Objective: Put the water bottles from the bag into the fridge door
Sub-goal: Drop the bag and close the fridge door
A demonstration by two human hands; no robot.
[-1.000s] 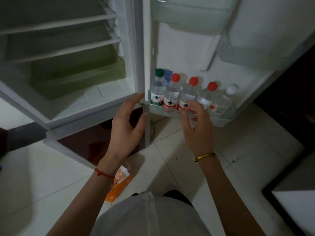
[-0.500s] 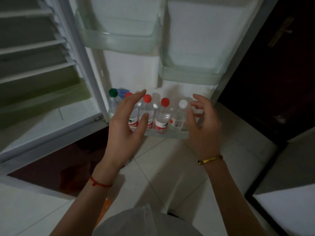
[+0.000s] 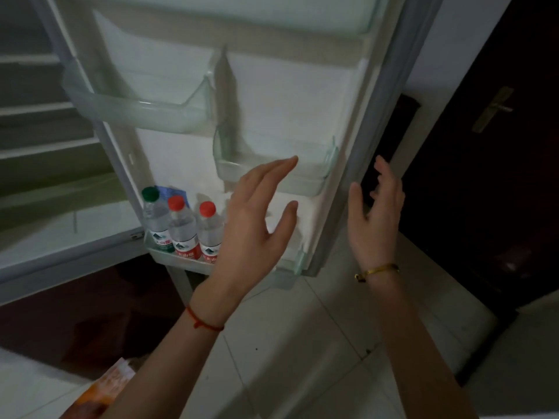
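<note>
Red-capped water bottles (image 3: 181,228) sit in the fridge door (image 3: 287,101); left hand (image 3: 257,219) and right hand (image 3: 375,219) hover raised, fingers relaxed, empty.

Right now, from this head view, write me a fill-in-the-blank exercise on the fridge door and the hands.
1. The water bottle nearest the hinge on the bottom door shelf has a ____ cap.
2. Beside it, ____ red-capped bottles show, not hidden by the left hand.
3. The left hand holds ____.
4. The right hand has a ____ bracelet at its wrist.

Missing words: green; two; nothing; gold.
</note>
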